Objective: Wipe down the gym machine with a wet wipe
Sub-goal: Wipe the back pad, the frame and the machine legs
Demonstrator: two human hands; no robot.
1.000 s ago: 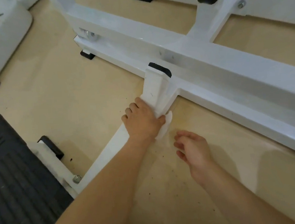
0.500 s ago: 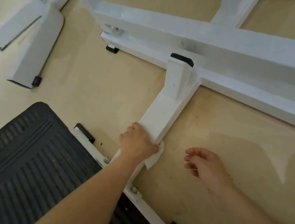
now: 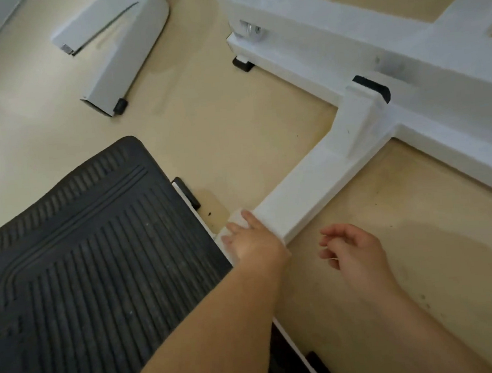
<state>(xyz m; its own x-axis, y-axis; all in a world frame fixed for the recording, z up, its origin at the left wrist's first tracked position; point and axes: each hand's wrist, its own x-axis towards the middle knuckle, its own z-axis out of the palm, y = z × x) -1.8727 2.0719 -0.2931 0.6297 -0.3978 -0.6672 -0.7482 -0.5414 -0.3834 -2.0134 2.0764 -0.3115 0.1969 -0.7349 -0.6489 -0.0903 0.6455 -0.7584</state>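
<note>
Wet wipe (image 3: 235, 220) lies crumpled under the fingers of the left hand (image 3: 253, 243), which presses it flat-fingered onto the near end of the white frame bar (image 3: 304, 193); thumb hidden, so a wrap round the bar cannot be told. Right hand (image 3: 357, 251) hangs just right of the left, fingers loosely curled, grasping nothing, above the tan floor (image 3: 234, 128). Black ribbed footplate (image 3: 96, 242) sits touching-close on the left hand's left; ahead of both hands the bar joins the long cross beam (image 3: 406, 64) beside a black end cap (image 3: 374, 88).
</note>
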